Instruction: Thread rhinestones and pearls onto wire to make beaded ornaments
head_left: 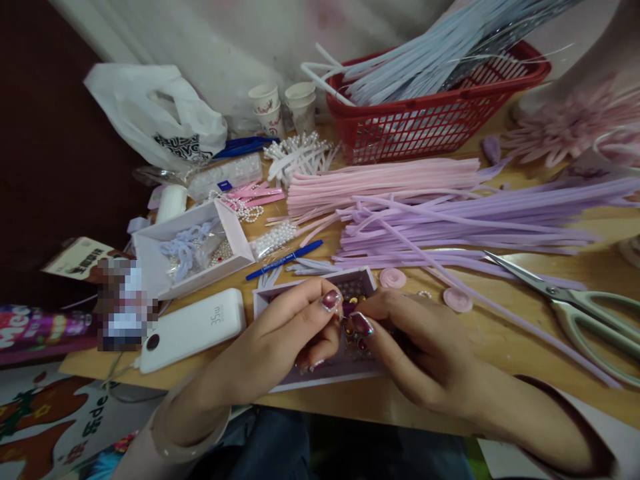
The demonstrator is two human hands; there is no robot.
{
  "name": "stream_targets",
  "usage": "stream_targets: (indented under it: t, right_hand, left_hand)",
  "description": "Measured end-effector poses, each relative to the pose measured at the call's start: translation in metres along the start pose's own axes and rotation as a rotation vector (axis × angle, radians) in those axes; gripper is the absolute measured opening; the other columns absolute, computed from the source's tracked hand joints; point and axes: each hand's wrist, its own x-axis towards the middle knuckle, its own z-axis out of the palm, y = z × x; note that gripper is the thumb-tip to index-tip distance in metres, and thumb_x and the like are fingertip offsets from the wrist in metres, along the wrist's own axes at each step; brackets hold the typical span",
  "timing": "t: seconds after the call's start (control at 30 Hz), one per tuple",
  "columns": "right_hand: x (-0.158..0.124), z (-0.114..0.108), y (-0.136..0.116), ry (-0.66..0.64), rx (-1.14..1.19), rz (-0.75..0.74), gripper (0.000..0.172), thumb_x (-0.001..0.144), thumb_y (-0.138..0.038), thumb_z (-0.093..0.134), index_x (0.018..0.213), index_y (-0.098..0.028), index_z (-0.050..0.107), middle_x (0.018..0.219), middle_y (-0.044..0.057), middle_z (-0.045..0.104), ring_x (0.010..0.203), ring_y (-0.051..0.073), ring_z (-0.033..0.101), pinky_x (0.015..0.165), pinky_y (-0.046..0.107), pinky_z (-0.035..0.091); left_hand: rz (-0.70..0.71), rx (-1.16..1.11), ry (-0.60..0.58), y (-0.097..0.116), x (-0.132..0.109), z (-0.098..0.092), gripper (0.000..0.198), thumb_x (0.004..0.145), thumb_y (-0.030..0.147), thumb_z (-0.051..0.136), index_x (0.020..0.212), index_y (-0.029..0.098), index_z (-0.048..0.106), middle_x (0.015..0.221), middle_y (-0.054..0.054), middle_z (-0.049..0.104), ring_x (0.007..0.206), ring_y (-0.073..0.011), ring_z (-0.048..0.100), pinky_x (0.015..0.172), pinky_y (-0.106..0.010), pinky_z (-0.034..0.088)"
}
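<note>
My left hand point(295, 333) and my right hand point(415, 347) meet over a shallow lilac tray point(320, 380) of small coloured gems at the table's front edge. Both hands pinch at a small dark gem point(349, 310) held between their fingertips. Thumbs and forefingers are pressed together and the other fingers curl under. The hands hide most of the tray's contents.
Purple pipe cleaners point(450, 220) and pink ones point(380, 177) lie behind the tray. Scissors point(575, 300) lie at the right, a white power bank point(193, 327) and a blue pen point(285, 259) at the left. A white box point(193, 250), a red basket point(435, 113) and paper cups point(283, 107) stand further back.
</note>
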Motion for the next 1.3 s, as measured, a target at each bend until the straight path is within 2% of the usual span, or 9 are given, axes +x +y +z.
stream_targets:
  t: [0.47, 0.87, 1.3]
  right_hand:
    - [-0.0013, -0.0001, -0.0013, 0.007, -0.003, 0.028, 0.016, 0.091, -0.007, 0.048, 0.089, -0.021, 0.055, 0.063, -0.003, 0.058, 0.052, 0.010, 0.052, 0.047, 0.020, 0.039]
    - [-0.0019, 0.0005, -0.0002, 0.018, 0.004, 0.019, 0.016, 0.091, -0.006, 0.048, 0.091, -0.020, 0.056, 0.063, -0.003, 0.057, 0.052, 0.010, 0.050, 0.048, 0.020, 0.039]
    - [-0.0032, 0.0016, -0.0003, 0.017, -0.005, 0.044, 0.015, 0.093, -0.007, 0.048, 0.091, -0.019, 0.056, 0.065, -0.003, 0.059, 0.053, 0.009, 0.051, 0.049, 0.020, 0.040]
  left_hand:
    - [-0.004, -0.032, 0.024, -0.0034, 0.0019, 0.0002, 0.027, 0.101, 0.044, 0.040, 0.088, 0.021, 0.046, 0.057, 0.006, 0.044, 0.050, -0.0094, 0.036, 0.051, -0.023, 0.031]
    - [0.042, -0.116, -0.015, -0.0073, 0.0014, -0.0016, 0.024, 0.104, 0.041, 0.038, 0.091, 0.022, 0.046, 0.060, 0.008, 0.046, 0.052, -0.0072, 0.036, 0.052, -0.021, 0.029]
    - [0.023, -0.089, -0.031, -0.0024, 0.0018, 0.0018, 0.024, 0.104, 0.040, 0.036, 0.090, 0.022, 0.044, 0.060, 0.008, 0.045, 0.052, -0.0084, 0.035, 0.053, -0.021, 0.029]
